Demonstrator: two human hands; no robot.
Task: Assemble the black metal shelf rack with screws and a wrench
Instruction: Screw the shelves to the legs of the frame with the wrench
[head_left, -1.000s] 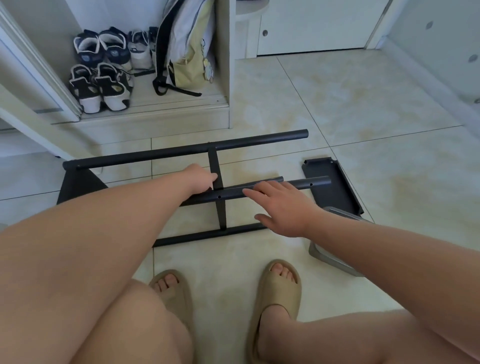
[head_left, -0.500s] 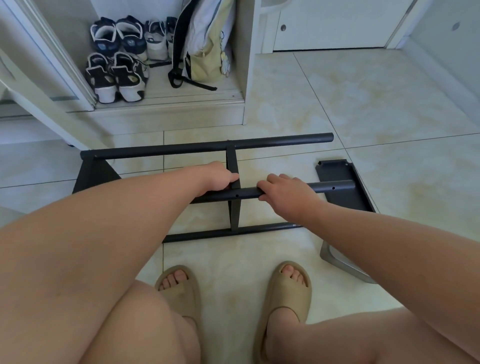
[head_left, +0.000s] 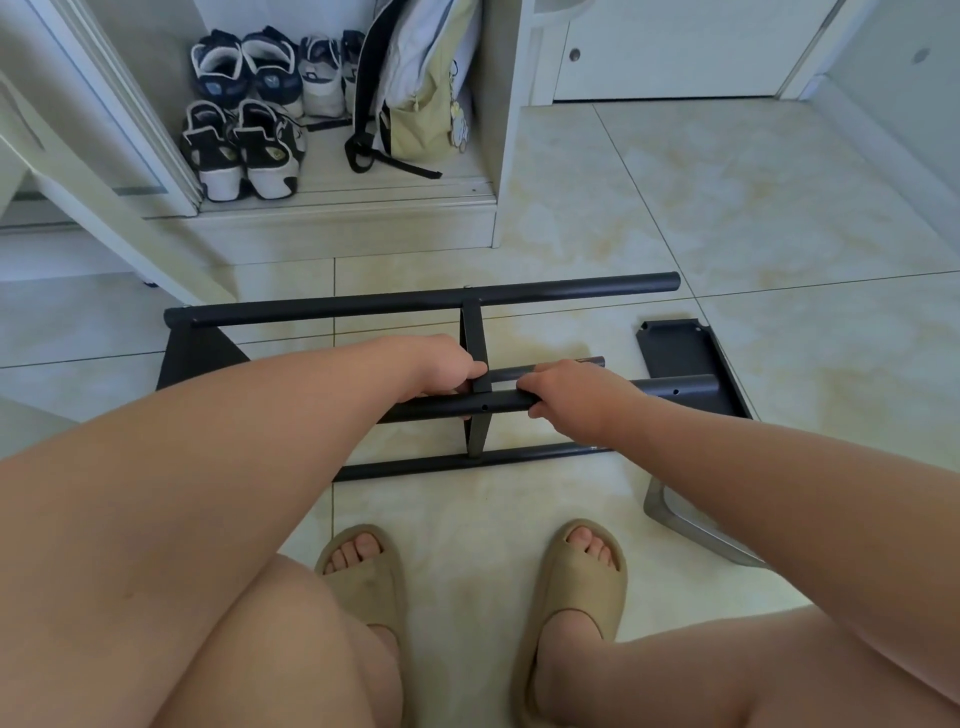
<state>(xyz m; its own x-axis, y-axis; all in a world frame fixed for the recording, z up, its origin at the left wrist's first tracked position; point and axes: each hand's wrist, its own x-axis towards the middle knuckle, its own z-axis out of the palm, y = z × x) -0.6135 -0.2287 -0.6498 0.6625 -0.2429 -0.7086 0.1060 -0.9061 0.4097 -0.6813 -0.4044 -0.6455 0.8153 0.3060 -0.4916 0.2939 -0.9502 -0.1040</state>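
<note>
Head view: the black metal frame (head_left: 415, 306) lies flat on the tiled floor (head_left: 727, 208), just ahead of the person's two sandalled feet; its far tube runs left to right, a near tube (head_left: 457, 466) runs parallel closer to the feet, and a flat crossbar (head_left: 474, 338) joins the two at about the middle; a dark panel (head_left: 192, 358) sits at the frame's left end.

A loose tube (head_left: 501, 404) lies across the crossbar, between the far and near tubes and roughly parallel to them; a small hole shows on its side just right of the crossbar. The left hand (head_left: 441, 364) is clenched round this loose tube just left of the crossbar, its thumb touching the crossbar; the right hand (head_left: 571, 395) is curled round the same tube just right of the crossbar, knuckles up; so both hands hold it, close together, one on each side of the crossbar. The tube's right end reaches past the right hand to a black shelf panel (head_left: 670, 345) on the floor; a shorter dark tube end (head_left: 589, 361) shows just behind the right hand.

A grey metal piece (head_left: 675, 519) rests on the floor by the right forearm, partly hidden by it. Beyond the frame, an open white cabinet (head_left: 343, 228) holds pairs of shoes (head_left: 244, 145) and a pale backpack (head_left: 415, 104) leaning upright.
</note>
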